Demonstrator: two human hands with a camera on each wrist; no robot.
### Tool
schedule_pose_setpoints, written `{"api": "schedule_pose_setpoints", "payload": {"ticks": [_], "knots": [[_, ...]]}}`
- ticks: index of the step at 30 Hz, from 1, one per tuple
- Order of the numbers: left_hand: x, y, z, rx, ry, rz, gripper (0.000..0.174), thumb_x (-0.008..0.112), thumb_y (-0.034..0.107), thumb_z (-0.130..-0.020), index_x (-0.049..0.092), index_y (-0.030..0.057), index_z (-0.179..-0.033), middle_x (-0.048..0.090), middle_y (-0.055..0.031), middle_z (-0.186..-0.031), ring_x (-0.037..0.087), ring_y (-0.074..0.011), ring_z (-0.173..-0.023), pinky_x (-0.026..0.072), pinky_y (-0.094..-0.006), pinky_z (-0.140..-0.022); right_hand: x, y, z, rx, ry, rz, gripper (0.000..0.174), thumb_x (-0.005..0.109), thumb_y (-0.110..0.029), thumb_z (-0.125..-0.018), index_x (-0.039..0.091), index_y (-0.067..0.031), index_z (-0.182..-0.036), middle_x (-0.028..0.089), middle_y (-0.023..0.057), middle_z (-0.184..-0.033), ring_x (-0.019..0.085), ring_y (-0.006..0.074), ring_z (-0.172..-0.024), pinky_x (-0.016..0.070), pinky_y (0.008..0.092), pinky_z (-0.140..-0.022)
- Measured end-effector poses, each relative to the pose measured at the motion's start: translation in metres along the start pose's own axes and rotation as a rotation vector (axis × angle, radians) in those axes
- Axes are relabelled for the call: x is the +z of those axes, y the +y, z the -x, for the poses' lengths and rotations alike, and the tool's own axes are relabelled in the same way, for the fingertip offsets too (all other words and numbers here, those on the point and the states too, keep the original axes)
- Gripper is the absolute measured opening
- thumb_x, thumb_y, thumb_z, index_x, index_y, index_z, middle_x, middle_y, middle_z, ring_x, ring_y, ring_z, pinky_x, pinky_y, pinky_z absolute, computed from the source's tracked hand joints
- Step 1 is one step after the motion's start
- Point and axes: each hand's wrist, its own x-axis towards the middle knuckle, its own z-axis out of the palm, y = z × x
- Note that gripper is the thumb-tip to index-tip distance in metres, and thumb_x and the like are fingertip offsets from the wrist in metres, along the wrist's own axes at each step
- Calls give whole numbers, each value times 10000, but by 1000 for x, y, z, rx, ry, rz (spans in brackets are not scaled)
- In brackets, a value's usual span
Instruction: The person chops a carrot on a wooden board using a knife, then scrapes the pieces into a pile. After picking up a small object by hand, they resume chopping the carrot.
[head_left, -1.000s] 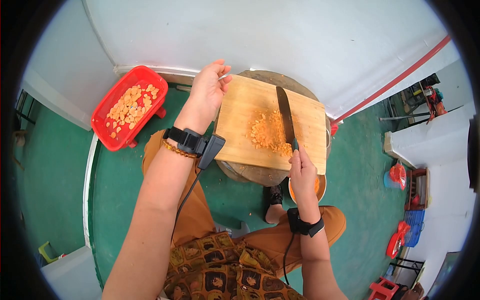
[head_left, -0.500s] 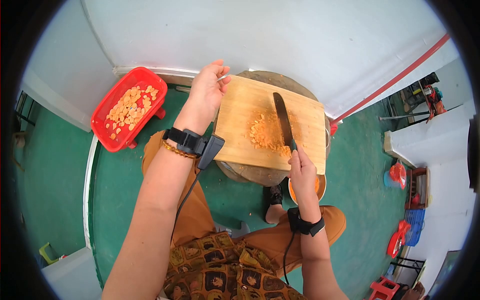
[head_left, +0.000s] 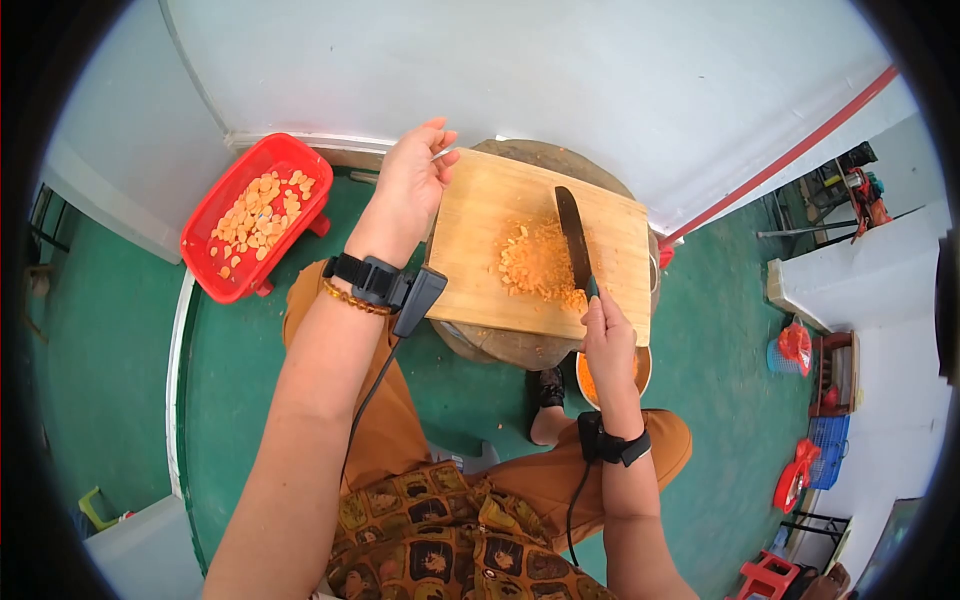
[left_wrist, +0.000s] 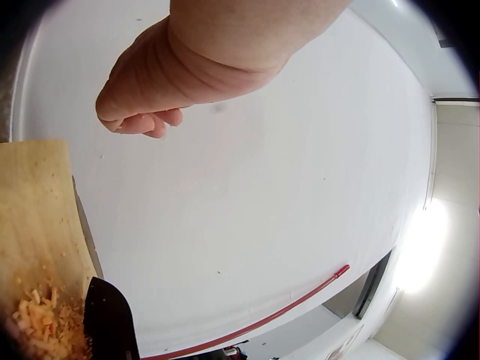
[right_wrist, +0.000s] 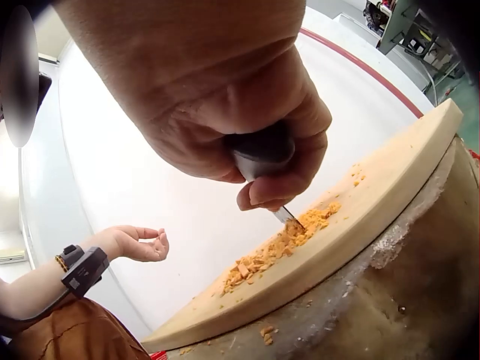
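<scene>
My right hand grips the dark handle of a kitchen knife, its long dark blade lying across the wooden cutting board. Against the blade's left side spreads a pile of finely chopped orange carrot. In the right wrist view the fingers wrap round the knife handle, and the blade meets the carrot bits. My left hand hovers at the board's far left corner, its fingers loosely curled and nothing seen held. The left wrist view shows that hand against the white wall.
The board rests on a round stump. Below its right corner sits a bowl of orange bits, partly hidden by my right hand. A red plastic basket of carrot slices stands to the left. A white wall rises close behind the board.
The knife blade first swung slightly left and nearer over the carrot pile, then back a little to the right. My left hand stays nearly in place.
</scene>
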Motion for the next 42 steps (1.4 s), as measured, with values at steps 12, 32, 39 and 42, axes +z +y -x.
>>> {"api": "schedule_pose_setpoints", "payload": {"ticks": [12, 32, 39, 42], "knots": [[1, 0, 1, -1, 5, -4, 408, 604, 113, -927, 550, 101, -1331, 622, -37, -1073, 588, -168, -895, 427, -273, -715, 4, -4, 3, -74, 15, 40, 350, 504, -183, -1053, 588, 11, -1332, 565, 100, -718, 537, 138, -645, 471, 302, -605], [1, -2, 0, 4, -5, -9, 427, 611, 113, -920, 545, 96, -1341, 613, -35, -1071, 582, -168, -903, 427, -270, -721, 19, -12, 9, -117, -49, 72, 329, 533, -142, -1035, 605, -8, -1326, 600, 152, -741, 567, 173, -651, 485, 312, -626], [0, -1, 2, 11, -14, -14, 440, 614, 118, -922, 534, 90, -1354, 613, -39, -1079, 580, -174, -905, 428, -275, -723, 21, -10, 9, -147, -48, 73, 336, 543, -150, -1033, 605, -11, -1332, 588, 134, -742, 558, 152, -658, 483, 292, -631], [2, 0, 1, 2, 0, -18, 441, 614, 118, -922, 534, 89, -1355, 614, -38, -1076, 578, -172, -902, 428, -274, -725, 19, -11, 9, -105, -47, 67, 335, 545, -153, -1032, 607, -5, -1327, 590, 138, -744, 563, 155, -660, 490, 293, -639]]}}
